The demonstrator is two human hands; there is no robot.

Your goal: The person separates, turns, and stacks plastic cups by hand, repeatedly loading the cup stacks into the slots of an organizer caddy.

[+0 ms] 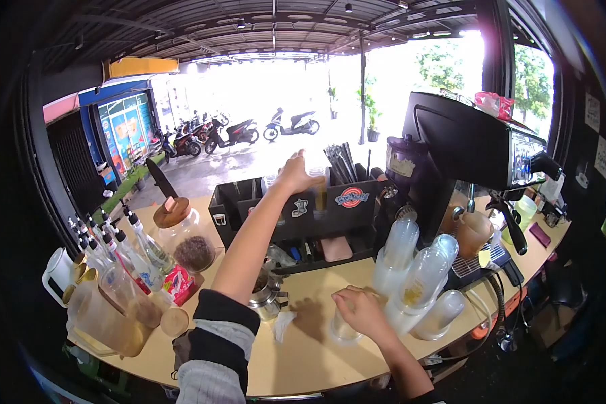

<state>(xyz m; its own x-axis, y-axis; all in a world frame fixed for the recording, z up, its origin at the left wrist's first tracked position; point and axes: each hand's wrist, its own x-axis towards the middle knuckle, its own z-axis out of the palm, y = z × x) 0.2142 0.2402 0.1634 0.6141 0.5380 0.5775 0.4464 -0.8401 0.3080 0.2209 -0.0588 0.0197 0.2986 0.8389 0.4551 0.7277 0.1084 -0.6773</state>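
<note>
A clear cup (pixel 345 329) stands on the bench (pixel 303 363) in front of you, your right hand (pixel 361 311) at its top, the fingers bent inward and loosely curled; whether they grip the rim cannot be told from this angle. Your left hand (pixel 297 176), at the end of an outstretched arm in a striped sleeve, reaches over the black box (pixel 249 213), partly open with the thumb apart from the fingers, among clear cups held inside. Its fingertips are too washed out by glare to show whether they have hold of anything.

Just beside the clear cup, to its right, rise the stacked plastic cups (pixel 421 279). To its left lie a crumpled white tissue (pixel 283 326) and, past it, a metal pot (pixel 265 304), partly behind your left forearm. Black straws (pixel 341 163) stand upright in the box near your left hand.

Farther out, at the left end, are pump bottles (pixel 124 252), a cloudy pitcher (pixel 108 323), a red packet (pixel 180 285) and a glass jar (pixel 194 237) topped by a wooden lid. At the right end stands the black coffee machine (pixel 468 138). Beyond the bench, parked motorbikes (pixel 293 125) line the bright, paved lot.
</note>
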